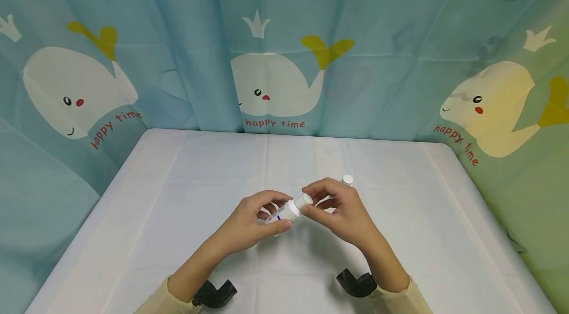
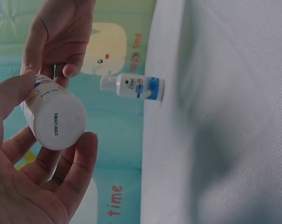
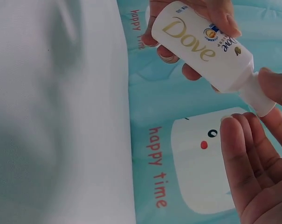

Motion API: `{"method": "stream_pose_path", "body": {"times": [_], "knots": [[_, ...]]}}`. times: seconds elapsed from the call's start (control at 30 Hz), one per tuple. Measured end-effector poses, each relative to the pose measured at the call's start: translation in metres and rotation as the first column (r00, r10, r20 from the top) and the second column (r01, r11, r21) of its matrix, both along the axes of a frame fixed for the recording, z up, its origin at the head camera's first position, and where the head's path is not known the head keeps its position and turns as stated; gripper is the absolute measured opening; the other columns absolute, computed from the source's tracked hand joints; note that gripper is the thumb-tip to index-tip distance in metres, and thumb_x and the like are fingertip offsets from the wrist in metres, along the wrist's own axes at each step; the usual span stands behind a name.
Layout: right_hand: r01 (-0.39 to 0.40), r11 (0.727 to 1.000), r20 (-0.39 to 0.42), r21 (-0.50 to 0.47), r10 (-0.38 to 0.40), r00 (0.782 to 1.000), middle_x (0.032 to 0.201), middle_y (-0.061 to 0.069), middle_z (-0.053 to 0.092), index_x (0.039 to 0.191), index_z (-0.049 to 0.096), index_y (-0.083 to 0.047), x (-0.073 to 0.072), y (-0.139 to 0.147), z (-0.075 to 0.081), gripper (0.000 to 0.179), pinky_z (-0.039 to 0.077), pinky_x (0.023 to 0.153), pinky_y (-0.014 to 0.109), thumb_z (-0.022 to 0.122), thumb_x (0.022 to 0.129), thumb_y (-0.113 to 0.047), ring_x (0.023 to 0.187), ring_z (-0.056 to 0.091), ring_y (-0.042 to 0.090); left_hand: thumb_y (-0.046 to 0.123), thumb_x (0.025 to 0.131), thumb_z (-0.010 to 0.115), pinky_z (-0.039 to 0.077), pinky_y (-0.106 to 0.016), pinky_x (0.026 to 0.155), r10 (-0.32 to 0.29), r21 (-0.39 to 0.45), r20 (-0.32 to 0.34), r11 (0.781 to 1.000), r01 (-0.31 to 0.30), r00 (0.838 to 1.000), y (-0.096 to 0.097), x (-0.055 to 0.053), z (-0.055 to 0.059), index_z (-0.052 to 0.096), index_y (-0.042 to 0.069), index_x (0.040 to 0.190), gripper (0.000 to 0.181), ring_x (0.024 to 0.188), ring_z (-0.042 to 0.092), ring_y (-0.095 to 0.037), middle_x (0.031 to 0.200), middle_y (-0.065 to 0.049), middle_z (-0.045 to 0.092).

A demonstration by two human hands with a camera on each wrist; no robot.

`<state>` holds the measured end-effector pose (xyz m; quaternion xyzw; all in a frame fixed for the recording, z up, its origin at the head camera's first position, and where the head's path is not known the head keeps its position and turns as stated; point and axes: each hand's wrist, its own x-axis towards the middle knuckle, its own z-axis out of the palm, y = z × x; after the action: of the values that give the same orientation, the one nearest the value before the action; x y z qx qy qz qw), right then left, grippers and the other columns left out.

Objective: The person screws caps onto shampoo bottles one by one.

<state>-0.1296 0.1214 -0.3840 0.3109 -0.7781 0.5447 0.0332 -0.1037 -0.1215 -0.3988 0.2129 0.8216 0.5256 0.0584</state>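
A small white Dove bottle is held tilted above the table in my left hand, with thumb on one side and fingers on the other. Its flat base, printed with a code, faces the left wrist camera. The gold "Dove" lettering shows on the bottle in the right wrist view. My right hand pinches the white cap between thumb and index finger, the other fingers extended below it. The cap still sits at the bottle's neck.
A second white and blue bottle stands upright on the table beyond my right hand, mostly hidden in the head view. The white-covered table ends at a blue-green curtain printed with whales. Black wrist mounts sit below both forearms.
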Motion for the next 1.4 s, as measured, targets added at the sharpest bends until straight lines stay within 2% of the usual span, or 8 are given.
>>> {"method": "stream_pose_path", "body": {"times": [0.1, 0.23, 0.43, 0.83, 1.0, 1.4], "knots": [[0.007, 1.000, 0.016, -0.008, -0.007, 1.000, 0.103, 0.002, 0.070, 0.106, 0.069, -0.009, -0.0001, 0.0004, -0.0004, 0.026, 0.060, 0.073, 0.033, 0.081, 0.083, -0.010, 0.086, 0.070, 0.016, 0.039, 0.087, 0.077, 0.054, -0.030, 0.082, -0.001, -0.009, -0.004, 1.000, 0.001, 1.000, 0.0008, 0.0009, 0.0009, 0.063, 0.026, 0.126, 0.043, 0.097, 0.059, -0.012, 0.114, 0.013, 0.065], [0.005, 1.000, 0.038, -0.018, -0.004, 0.999, 0.108, 0.000, 0.070, 0.110, 0.068, -0.014, 0.0012, -0.0005, -0.0008, 0.029, 0.060, 0.076, 0.035, 0.081, 0.084, -0.011, 0.091, 0.070, 0.017, 0.039, 0.088, 0.077, 0.054, -0.029, 0.080, -0.009, -0.015, -0.003, 1.000, 0.009, 1.000, 0.0012, 0.0029, 0.0023, 0.064, 0.026, 0.126, 0.043, 0.095, 0.060, -0.012, 0.112, 0.012, 0.065], [-0.048, 0.998, -0.026, -0.048, 0.046, 0.999, 0.108, 0.002, 0.069, 0.105, 0.069, -0.011, 0.0007, -0.0024, -0.0010, 0.022, 0.060, 0.074, 0.035, 0.078, 0.086, -0.006, 0.100, 0.067, 0.018, 0.040, 0.088, 0.076, 0.054, -0.028, 0.079, -0.008, -0.008, -0.021, 1.000, 0.007, 1.000, 0.0007, 0.0033, 0.0026, 0.064, 0.027, 0.125, 0.041, 0.093, 0.060, -0.013, 0.111, 0.011, 0.065], [-0.082, 0.997, -0.014, -0.007, 0.082, 0.997, 0.111, 0.003, 0.070, 0.113, 0.070, -0.010, 0.0000, 0.0017, 0.0013, 0.028, 0.060, 0.075, 0.033, 0.076, 0.086, -0.004, 0.092, 0.069, 0.017, 0.040, 0.086, 0.078, 0.054, -0.029, 0.079, 0.008, -0.014, -0.041, 1.000, -0.008, 0.999, -0.0043, 0.0000, 0.0016, 0.065, 0.027, 0.123, 0.042, 0.093, 0.060, -0.013, 0.109, 0.011, 0.065], [-0.071, 0.997, -0.017, 0.011, 0.072, 0.997, 0.109, 0.002, 0.070, 0.112, 0.070, -0.008, -0.0002, 0.0025, -0.0004, 0.026, 0.060, 0.073, 0.032, 0.076, 0.087, -0.007, 0.088, 0.071, 0.016, 0.038, 0.086, 0.079, 0.054, -0.029, 0.079, 0.004, -0.010, -0.033, 1.000, -0.005, 0.999, -0.0040, 0.0005, 0.0023, 0.065, 0.027, 0.123, 0.041, 0.094, 0.060, -0.013, 0.110, 0.011, 0.065], [-0.030, 0.999, -0.001, 0.035, 0.030, 1.000, 0.106, 0.001, 0.070, 0.109, 0.069, -0.017, 0.0008, 0.0012, 0.0011, 0.024, 0.059, 0.074, 0.032, 0.079, 0.087, -0.014, 0.088, 0.069, 0.015, 0.037, 0.087, 0.078, 0.055, -0.029, 0.078, -0.017, -0.006, -0.036, 1.000, 0.016, 0.999, -0.0028, 0.0005, 0.0013, 0.066, 0.027, 0.123, 0.039, 0.092, 0.060, -0.013, 0.108, 0.010, 0.065]]}}
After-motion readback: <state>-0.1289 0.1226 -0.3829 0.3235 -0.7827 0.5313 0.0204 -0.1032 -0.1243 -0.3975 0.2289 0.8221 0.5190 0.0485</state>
